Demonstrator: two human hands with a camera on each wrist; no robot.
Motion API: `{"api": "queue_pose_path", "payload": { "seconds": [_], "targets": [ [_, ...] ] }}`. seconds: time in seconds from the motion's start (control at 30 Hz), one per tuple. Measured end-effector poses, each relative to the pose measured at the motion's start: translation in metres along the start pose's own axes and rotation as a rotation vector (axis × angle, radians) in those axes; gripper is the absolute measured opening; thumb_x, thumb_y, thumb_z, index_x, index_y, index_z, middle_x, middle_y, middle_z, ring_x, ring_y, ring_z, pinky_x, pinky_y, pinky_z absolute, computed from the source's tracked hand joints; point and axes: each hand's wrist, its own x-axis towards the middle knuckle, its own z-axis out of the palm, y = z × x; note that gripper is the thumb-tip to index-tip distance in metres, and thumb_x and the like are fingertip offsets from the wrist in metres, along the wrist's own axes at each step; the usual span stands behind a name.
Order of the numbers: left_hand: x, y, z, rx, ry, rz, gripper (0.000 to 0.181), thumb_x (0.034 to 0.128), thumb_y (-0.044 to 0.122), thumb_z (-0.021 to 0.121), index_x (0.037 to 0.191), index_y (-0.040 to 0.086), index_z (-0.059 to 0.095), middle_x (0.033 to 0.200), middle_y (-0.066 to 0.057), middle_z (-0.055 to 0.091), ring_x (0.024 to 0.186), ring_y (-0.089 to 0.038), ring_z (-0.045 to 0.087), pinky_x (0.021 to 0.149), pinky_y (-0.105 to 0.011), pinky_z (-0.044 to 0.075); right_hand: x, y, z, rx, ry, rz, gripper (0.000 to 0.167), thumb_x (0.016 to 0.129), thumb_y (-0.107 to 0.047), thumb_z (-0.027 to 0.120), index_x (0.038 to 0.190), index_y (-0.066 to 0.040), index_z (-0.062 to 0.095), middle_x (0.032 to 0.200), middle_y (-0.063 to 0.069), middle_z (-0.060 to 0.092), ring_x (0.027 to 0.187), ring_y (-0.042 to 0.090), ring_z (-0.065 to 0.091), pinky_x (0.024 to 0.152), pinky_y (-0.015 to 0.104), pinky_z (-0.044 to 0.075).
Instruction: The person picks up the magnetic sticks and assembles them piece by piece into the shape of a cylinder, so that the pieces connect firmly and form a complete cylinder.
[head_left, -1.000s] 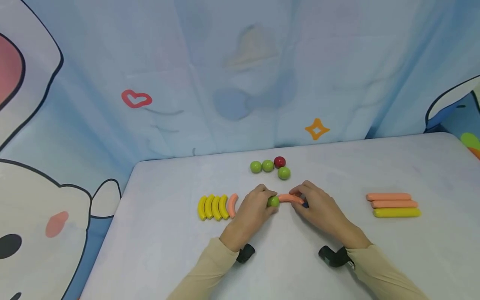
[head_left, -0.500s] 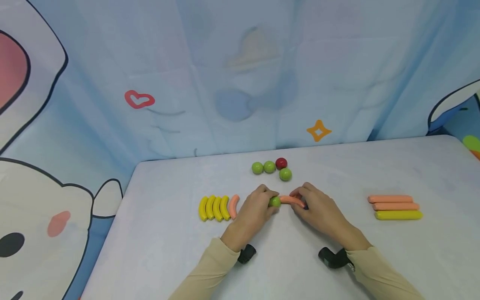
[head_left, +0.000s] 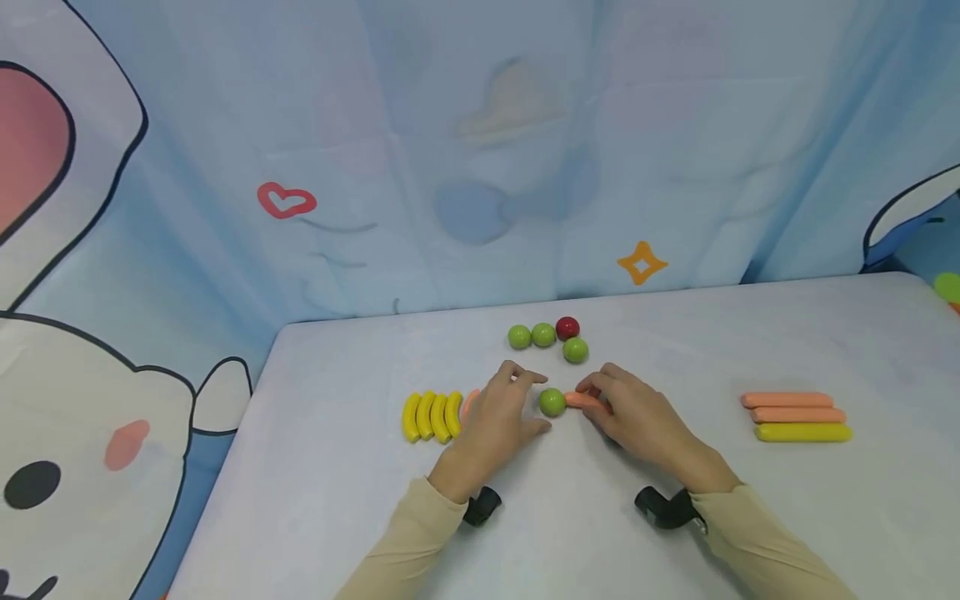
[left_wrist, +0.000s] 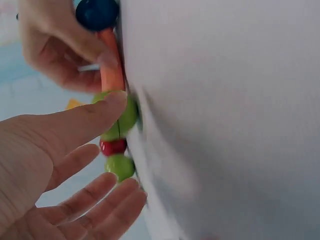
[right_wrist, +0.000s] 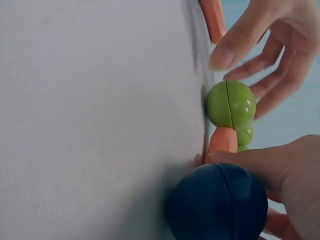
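Note:
A green ball [head_left: 552, 402] sits against one end of a curved orange stick [head_left: 580, 401] on the table. My left hand [head_left: 495, 417] is just left of the ball, thumb and fingers spread apart with nothing between them. My right hand [head_left: 637, 417] pinches the orange stick between thumb and fingers. At the stick's other end is a dark blue ball [right_wrist: 220, 202], plain in both wrist views but hidden behind my right hand in the head view. In the left wrist view my left thumb overlaps the green ball [left_wrist: 127, 117]; whether it touches cannot be told.
Several curved yellow pieces [head_left: 424, 416] stand in a row at left, beside a curved orange piece [head_left: 469, 402] partly covered by my left hand. Behind are several green balls [head_left: 543, 334] and a red ball [head_left: 567, 327]. Straight orange sticks [head_left: 797, 415] and a yellow stick [head_left: 804, 432] lie right.
My left hand has let go of the green ball and drawn back to the left, its fingers spreading. My right hand keeps its grip on the orange stick. The head view has shifted slightly.

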Motion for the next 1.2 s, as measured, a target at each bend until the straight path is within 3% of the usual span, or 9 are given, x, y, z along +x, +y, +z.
{"api": "queue_pose_path", "payload": {
  "seconds": [0.2,0.4,0.57,0.87,1.2],
  "targets": [
    [-0.008,-0.021,-0.023,0.083,0.037,-0.056,0.042,0.0922,0.02,0.084,0.129,0.007,0.069,0.124,-0.011,0.061,0.099,-0.022,0.062,0.079,-0.031,0.059,0.0,0.004,-0.005,0.027,0.005,0.047,0.018,0.09,-0.006,0.08,0.105,0.001,0.071,0.09,0.005,0.06,0.075,0.018,0.054,0.066,0.036,0.05],
    [-0.015,-0.037,-0.037,0.057,-0.025,-0.113,0.036,0.0927,0.007,0.078,0.127,0.002,0.069,0.116,-0.015,0.063,0.091,-0.024,0.061,0.075,-0.036,0.057,-0.002,0.011,-0.01,0.069,-0.036,0.091,0.018,0.09,-0.003,0.078,0.104,0.002,0.067,0.087,0.005,0.058,0.075,0.018,0.052,0.066,0.033,0.047],
    [-0.017,-0.039,-0.032,0.017,-0.063,-0.114,0.032,0.0929,0.001,0.076,0.125,0.001,0.069,0.112,-0.016,0.064,0.082,-0.022,0.058,0.072,-0.031,0.053,-0.001,0.014,-0.011,0.065,-0.058,0.111,0.021,0.09,-0.004,0.078,0.105,0.004,0.066,0.086,0.006,0.057,0.074,0.019,0.052,0.064,0.032,0.046],
    [-0.011,-0.025,-0.014,0.051,-0.032,-0.143,0.021,0.0927,0.009,0.08,0.112,0.0,0.076,0.098,-0.01,0.068,0.08,-0.02,0.06,0.076,-0.031,0.056,-0.002,0.016,-0.012,0.083,-0.071,0.102,0.023,0.091,-0.005,0.077,0.107,0.005,0.065,0.085,0.007,0.057,0.073,0.019,0.052,0.061,0.03,0.046],
    [-0.001,-0.005,0.0,-0.045,0.002,-0.052,0.018,0.0924,0.009,0.081,0.108,0.0,0.079,0.094,-0.007,0.069,0.077,-0.016,0.06,0.072,-0.024,0.054,-0.001,0.007,-0.008,0.067,-0.084,0.067,0.019,0.093,-0.005,0.076,0.108,0.002,0.065,0.087,0.005,0.057,0.074,0.017,0.052,0.065,0.032,0.048]
  ]
}}
